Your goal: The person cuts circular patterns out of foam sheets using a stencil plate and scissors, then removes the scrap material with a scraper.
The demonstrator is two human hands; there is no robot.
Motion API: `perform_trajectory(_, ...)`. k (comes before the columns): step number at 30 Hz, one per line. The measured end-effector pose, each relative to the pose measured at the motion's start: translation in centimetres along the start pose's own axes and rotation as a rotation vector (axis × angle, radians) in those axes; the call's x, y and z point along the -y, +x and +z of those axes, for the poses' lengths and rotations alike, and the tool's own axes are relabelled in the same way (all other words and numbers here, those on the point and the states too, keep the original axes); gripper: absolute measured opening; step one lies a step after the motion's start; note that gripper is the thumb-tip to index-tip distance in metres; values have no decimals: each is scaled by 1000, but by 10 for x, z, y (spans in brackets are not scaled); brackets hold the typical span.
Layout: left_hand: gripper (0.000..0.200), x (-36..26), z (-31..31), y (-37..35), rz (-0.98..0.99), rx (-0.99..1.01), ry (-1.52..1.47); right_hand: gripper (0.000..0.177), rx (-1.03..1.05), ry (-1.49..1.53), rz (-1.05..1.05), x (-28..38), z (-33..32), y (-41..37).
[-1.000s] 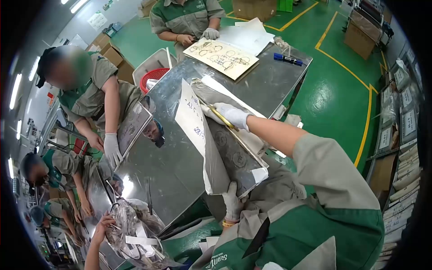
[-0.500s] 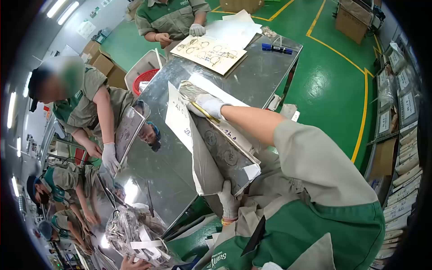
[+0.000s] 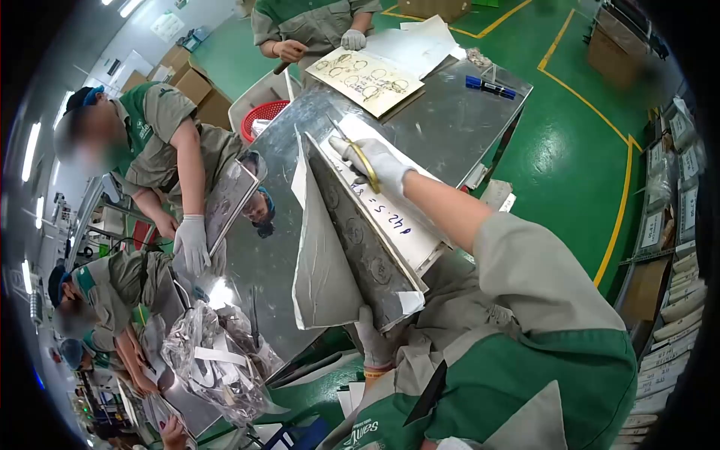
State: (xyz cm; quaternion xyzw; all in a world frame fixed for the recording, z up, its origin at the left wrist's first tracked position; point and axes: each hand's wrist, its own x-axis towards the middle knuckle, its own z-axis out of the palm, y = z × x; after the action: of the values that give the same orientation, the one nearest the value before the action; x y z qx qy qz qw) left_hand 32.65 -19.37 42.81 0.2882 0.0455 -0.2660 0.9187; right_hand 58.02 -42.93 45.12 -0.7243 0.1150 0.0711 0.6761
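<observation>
My right hand [image 3: 381, 163], in a white glove, is closed around a slim tool [image 3: 363, 159] with a curved yellow handle and a thin pointed metal tip. It is over a white board [image 3: 401, 225] with blue handwriting. Beside that board stands a dark grey panel [image 3: 356, 232] with circled marks, tilted on the table edge near my lap. A loose pale sheet [image 3: 319, 270] opens away from the panel's left side. My left hand [image 3: 370, 337], also gloved, grips the panel's lower end; its fingers are partly hidden beneath.
On the metal table [image 3: 262, 289] lie a marked yellowish board [image 3: 365, 81], blue markers [image 3: 490, 87] and a heap of clear plastic [image 3: 221, 360]. A person [image 3: 161, 142] at the left holds another grey panel [image 3: 231, 199]. A red basket [image 3: 264, 116] stands beyond. Shelves [image 3: 664, 217] line the right.
My right hand has lifted off the panel's far end and moved right, over the white board, with the tool. The clear plastic it had is gone. The view has shifted slightly.
</observation>
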Motion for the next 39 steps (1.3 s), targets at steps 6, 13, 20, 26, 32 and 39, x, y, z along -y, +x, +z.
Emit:
perform_trajectory(6,66,57,-70,41,147,-316,153,62,-335,-1111,-188,-18,-54,-69)
perform_trajectory(13,59,36,-33,47,281,-427,721,42,-326,-1021,-231,-43,-57,-91)
perform_trajectory(20,120,-4,10,5,127,-388,1353,34,-142,-265,-231,-80,-112,-68)
perform_trajectory(26,82,-28,23,-12,815,-551,1529,34,-149,45,-332,18,-90,-150)
perform_trajectory(32,110,-31,79,5,541,-18,844,58,258,160,-367,37,-15,-195)
perform_trajectory(39,57,-34,46,5,933,-398,1290,47,466,59,-241,33,43,-198)
